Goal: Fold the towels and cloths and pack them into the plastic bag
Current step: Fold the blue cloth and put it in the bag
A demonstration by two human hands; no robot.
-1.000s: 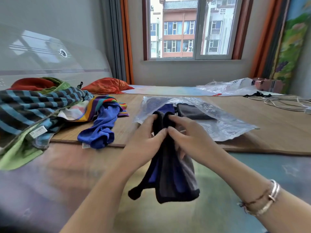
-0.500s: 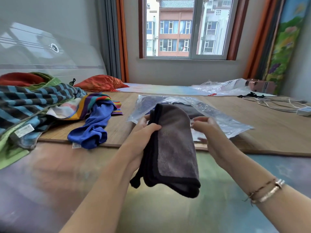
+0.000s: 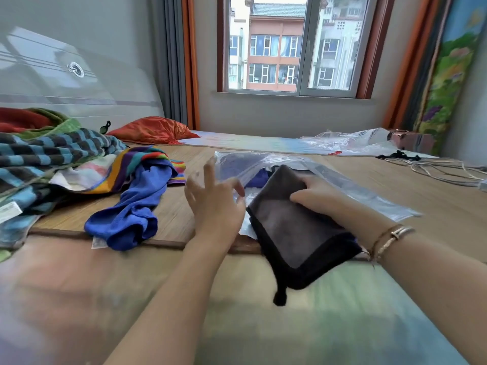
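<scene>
Half a second ago I held the folded grey cloth [image 3: 295,227] up in my left hand, clear of the mat. Now it is down at the mouth of the bag [image 3: 350,188], its far end pushed in under the plastic beside something blue already inside, its near end and black hem trailing over the mat's edge. So this cloth is folded and about half packed.

My left hand [image 3: 214,204] has let go and hangs just beside the bag's near left corner, fingers spread, holding nothing; it may be brushing the plastic, but motion blur hides that. My right hand [image 3: 315,194] lies on top of the cloth with fingers curled over its far edge, wrist low, pushing it inward, I judge. The blue towel [image 3: 131,214] and striped pile [image 3: 47,156] wait unfolded at my left.
</scene>
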